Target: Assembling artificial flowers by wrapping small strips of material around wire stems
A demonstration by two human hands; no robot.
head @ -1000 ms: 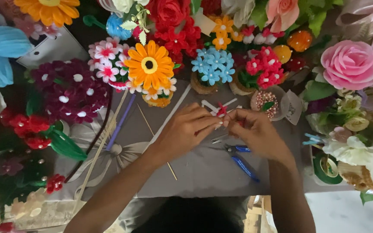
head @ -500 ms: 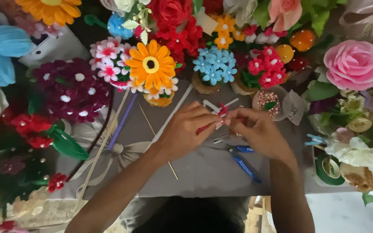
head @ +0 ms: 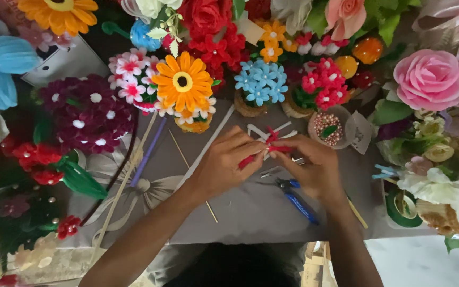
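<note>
Head view, looking straight down. Grey cloth-covered counter (head: 251, 212) fills the middle of the frame; its bare part is a rough rectangle, hemmed in by handmade flowers on the left, top and right.

Left hand (head: 224, 165) and right hand (head: 314, 167) meet at centre frame, just above the counter. Both pinch a thin red fuzzy craft stem (head: 261, 153): left fingers are closed on its lower left end, right fingertips on its right end. The stem runs slantwise between them, with a short red piece sticking up near the white strips (head: 272, 130) behind.

On the counter below the right hand: blue-handled pliers (head: 296, 199), lying flat and untouched. A thin wooden stick (head: 192, 167) lies diagonally left of the left hand, with a purple stem (head: 147, 154) and pale long rods (head: 126, 186) further left.

Surroundings:
- top centre: large orange paper daisy (head: 183, 82), cluster of small blue flowers in a woven pot (head: 261, 82);
- upper right: big pink rose (head: 430, 79);
- right of centre: small cup of pearl beads (head: 326, 127);
- left: dark maroon flower ball with white dots (head: 83, 111);
- lower right: roll of green tape (head: 402, 210).

A pale floor shows at the lower right corner.
</note>
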